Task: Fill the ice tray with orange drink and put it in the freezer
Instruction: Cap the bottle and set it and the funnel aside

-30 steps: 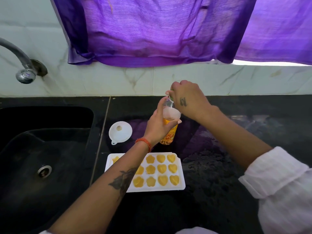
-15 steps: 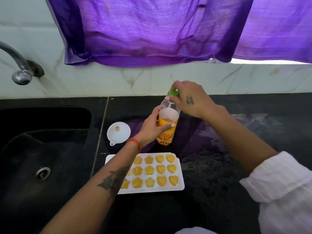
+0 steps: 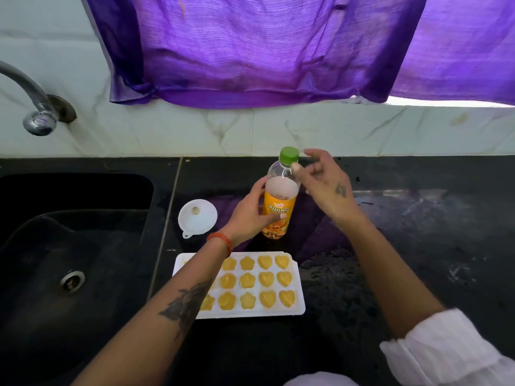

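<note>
A white ice tray (image 3: 299, 309) lies on the black counter, its heart and flower cells full of orange drink. Behind it stands the orange drink bottle (image 3: 279, 200) with a green cap (image 3: 289, 154) on top. My left hand (image 3: 249, 215) grips the bottle's body from the left. My right hand (image 3: 323, 182) hovers just right of the cap with fingers spread, its fingertips close to the cap but holding nothing. My left forearm covers the tray's left cells.
A white funnel (image 3: 197, 217) lies on the counter left of the bottle. A black sink (image 3: 69, 246) with a metal tap (image 3: 36, 107) fills the left. Purple curtain (image 3: 250, 51) hangs over the marble wall behind. The counter (image 3: 418, 246) extends right.
My right hand has let go of the green cap and opened, drawing slightly right. The bottle has settled upright on the counter, still in my left hand.
</note>
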Available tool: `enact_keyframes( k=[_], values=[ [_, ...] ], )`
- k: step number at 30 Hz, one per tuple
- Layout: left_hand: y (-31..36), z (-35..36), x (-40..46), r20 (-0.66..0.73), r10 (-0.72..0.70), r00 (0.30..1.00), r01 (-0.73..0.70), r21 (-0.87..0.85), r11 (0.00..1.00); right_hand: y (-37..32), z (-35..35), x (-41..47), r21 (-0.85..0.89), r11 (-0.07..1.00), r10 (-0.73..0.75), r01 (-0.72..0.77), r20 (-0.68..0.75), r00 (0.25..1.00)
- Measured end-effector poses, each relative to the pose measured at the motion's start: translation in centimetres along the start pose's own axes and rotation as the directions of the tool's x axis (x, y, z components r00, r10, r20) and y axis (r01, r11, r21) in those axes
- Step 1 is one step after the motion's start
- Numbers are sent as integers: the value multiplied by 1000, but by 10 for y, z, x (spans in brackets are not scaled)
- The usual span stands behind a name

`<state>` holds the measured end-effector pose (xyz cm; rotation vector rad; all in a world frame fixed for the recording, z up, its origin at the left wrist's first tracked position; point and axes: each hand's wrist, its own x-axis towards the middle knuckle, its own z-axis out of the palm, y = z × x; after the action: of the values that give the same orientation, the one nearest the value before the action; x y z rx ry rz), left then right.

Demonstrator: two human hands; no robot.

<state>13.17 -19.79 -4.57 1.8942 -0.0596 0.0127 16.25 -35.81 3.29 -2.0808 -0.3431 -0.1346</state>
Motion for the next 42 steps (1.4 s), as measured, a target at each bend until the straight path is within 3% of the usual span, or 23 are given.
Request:
enact_keyframes(
  k=[2,4,7,12,24,32,42],
  values=[
    [-10,-2,-5,-20,-27,999,28,92,995,25,9,-14,76,990,123,-121,-16,992],
    [-21,-1,-12,-89,-19,996,47,319,947,44,28,-27,107,975,192,-195,31,981],
    [-34,1,-16,-93,-3,996,58,598,799,60,59,-36,107,984,130,-140,93,987],
    [-49,-8,-2,105,-328,939,74,869,489,76,79,-29,-21,997,79,-79,5,997],
    [-55,-28,41,301,-437,848,-103,901,421,77,76,84,-77,996,47,-45,26,999],
    [-62,-25,52,294,-441,848,-81,894,441,92,96,174,-89,993,88,-83,53,995],
    [-60,-24,51,275,-469,839,-72,912,405,108,105,179,-160,971,193,-177,89,977]
  ],
)
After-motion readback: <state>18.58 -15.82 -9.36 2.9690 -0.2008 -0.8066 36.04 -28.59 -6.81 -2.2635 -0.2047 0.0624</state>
